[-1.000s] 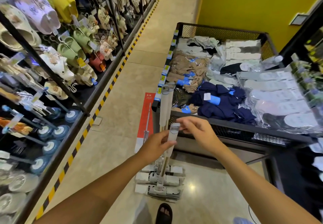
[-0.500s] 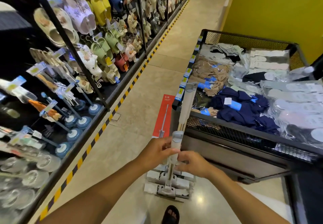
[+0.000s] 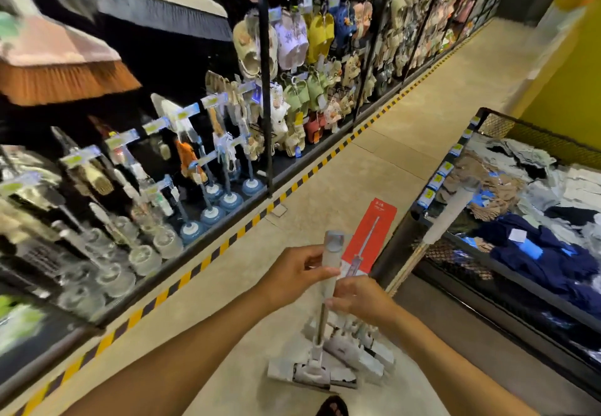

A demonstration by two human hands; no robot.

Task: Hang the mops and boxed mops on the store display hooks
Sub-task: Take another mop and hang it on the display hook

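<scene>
Beside the wire bin (image 3: pixel 507 272) and the red boxed mop (image 3: pixel 370 237) on the floor, a grey mop (image 3: pixel 330 272) stands upright, left hand (image 3: pixel 294 274) closed around its upper handle, right hand (image 3: pixel 361 300) pinching the shaft just below.

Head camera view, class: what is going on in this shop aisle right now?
A person stands in a store aisle holding a grey mop upright by its handle, left hand near the top and right hand just below. Its head rests on the floor among other mops. A red boxed mop lies on the floor beyond. The display hooks are to the left; nothing is hung yet.
</scene>
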